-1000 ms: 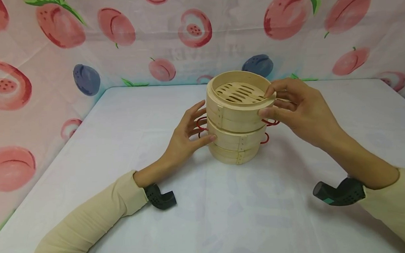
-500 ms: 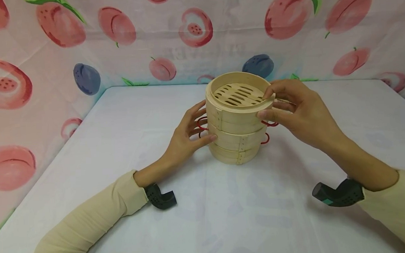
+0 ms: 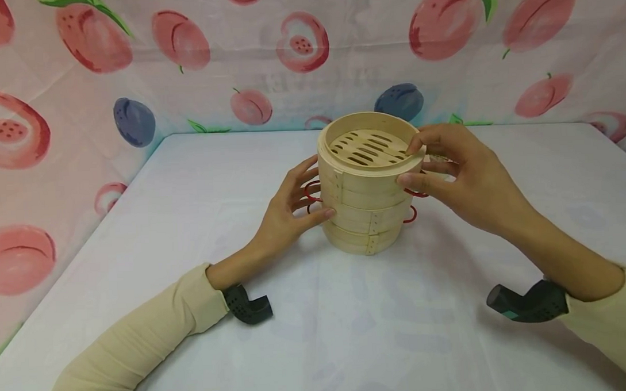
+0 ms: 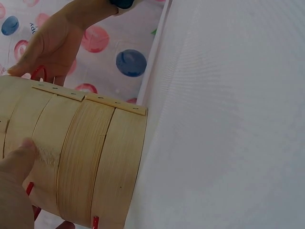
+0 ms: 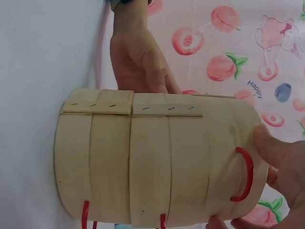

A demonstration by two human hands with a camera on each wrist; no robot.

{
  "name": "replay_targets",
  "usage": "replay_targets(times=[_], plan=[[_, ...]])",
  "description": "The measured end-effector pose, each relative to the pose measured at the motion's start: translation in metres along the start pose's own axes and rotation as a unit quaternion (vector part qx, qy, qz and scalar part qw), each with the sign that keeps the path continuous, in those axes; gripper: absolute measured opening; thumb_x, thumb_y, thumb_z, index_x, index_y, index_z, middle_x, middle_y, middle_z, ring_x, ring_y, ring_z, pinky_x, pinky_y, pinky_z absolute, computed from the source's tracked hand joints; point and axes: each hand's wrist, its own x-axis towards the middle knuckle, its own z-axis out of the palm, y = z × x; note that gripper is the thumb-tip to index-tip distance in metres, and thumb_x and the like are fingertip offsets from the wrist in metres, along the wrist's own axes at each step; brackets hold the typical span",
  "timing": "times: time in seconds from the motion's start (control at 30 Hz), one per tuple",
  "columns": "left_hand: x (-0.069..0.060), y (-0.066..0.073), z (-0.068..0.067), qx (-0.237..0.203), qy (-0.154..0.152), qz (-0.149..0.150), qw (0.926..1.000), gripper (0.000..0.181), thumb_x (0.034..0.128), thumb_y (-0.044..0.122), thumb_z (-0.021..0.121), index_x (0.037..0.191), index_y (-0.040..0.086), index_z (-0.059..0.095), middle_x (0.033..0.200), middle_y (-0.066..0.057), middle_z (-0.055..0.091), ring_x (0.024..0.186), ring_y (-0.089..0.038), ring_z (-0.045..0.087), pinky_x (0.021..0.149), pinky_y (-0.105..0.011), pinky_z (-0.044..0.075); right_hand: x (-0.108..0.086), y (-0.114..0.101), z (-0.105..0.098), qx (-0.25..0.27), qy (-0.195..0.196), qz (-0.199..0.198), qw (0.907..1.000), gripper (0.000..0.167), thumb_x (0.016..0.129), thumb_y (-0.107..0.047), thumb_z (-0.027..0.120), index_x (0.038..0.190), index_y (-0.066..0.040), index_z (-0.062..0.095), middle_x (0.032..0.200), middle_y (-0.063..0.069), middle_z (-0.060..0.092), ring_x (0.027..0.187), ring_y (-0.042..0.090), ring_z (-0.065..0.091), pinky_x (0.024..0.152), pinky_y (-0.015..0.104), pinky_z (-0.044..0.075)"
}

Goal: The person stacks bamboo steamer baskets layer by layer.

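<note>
A stack of round bamboo steamer baskets stands upright. The top bamboo steamer basket [image 3: 370, 189] shows a slatted floor inside its rim and rests on the lower steamer baskets [image 3: 347, 218]. My right hand [image 3: 465, 178] pinches the top basket's right rim, thumb outside and fingertips over the edge. From the left side, my left hand [image 3: 287, 211] holds the stack, its thumb on the front wall and its fingers partly hidden behind. Red loop handles [image 5: 248, 174] stick out at both sides. In the left wrist view, the left thumb [image 4: 21, 160] presses the bamboo wall [image 4: 78, 157].
A white cloth covers the table [image 3: 318, 333]. Behind it hangs a fruit-print curtain [image 3: 360, 61]. A black wrist device [image 3: 248, 306] sits on the left wrist, another black device [image 3: 529, 303] on the right.
The top basket has come down slightly and shifted a little left, closing the gap at its seam. My right hand has moved with it. The left hand has stayed still.
</note>
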Motion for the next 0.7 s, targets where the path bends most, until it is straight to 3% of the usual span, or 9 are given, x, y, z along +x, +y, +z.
replay_targets(times=[0.1,0.3,0.4,0.5,0.7], plan=[[0.000,0.003,0.001,-0.002,0.000,-0.004,1.0000,0.084,0.0825,-0.004,0.072,0.150,0.022,0.028,0.143,-0.007,0.043,0.122,-0.021,0.050,0.096,-0.047,0.045,-0.002,0.007,0.002,0.001,-0.006,-0.024,0.9997,0.050,0.083,-0.013,0.076,0.124,-0.014,0.049,0.129,-0.004,0.044,0.119,0.025,0.053,0.088,0.017,0.048],[-0.001,0.025,0.002,-0.011,0.001,-0.008,0.9999,0.080,0.0828,-0.009,0.068,0.149,0.008,0.027,0.143,-0.016,0.042,0.122,-0.028,0.049,0.096,-0.054,0.043,-0.008,0.024,0.011,0.025,-0.008,-0.076,0.9967,0.070,0.084,-0.004,0.073,0.141,-0.017,0.034,0.144,-0.002,0.036,0.127,0.025,0.044,0.105,0.032,0.038],[-0.001,0.029,0.002,-0.015,0.001,-0.014,0.9998,0.078,0.0836,-0.009,0.068,0.149,0.006,0.027,0.142,-0.017,0.042,0.122,-0.029,0.049,0.096,-0.056,0.042,-0.010,0.031,0.015,0.063,-0.012,-0.089,0.9940,0.078,0.086,0.002,0.069,0.147,-0.020,0.025,0.145,0.003,0.037,0.128,0.027,0.043,0.105,0.035,0.039],[-0.001,0.030,0.002,-0.014,0.000,-0.019,0.9997,0.077,0.0839,-0.009,0.067,0.149,0.005,0.027,0.142,-0.018,0.042,0.122,-0.030,0.049,0.096,-0.056,0.042,-0.012,0.036,0.018,0.101,-0.013,-0.084,0.9912,0.080,0.089,0.002,0.065,0.149,-0.022,0.019,0.142,0.008,0.040,0.126,0.029,0.043,0.100,0.031,0.042],[0.000,0.031,0.003,-0.011,-0.003,-0.015,0.9998,0.077,0.0838,-0.009,0.067,0.149,0.005,0.027,0.142,-0.017,0.042,0.122,-0.029,0.048,0.096,-0.056,0.042,-0.016,0.042,0.026,0.184,0.006,-0.083,0.9795,0.074,0.092,0.002,0.059,0.149,-0.021,0.019,0.142,0.014,0.038,0.127,0.032,0.041,0.101,0.027,0.039]])
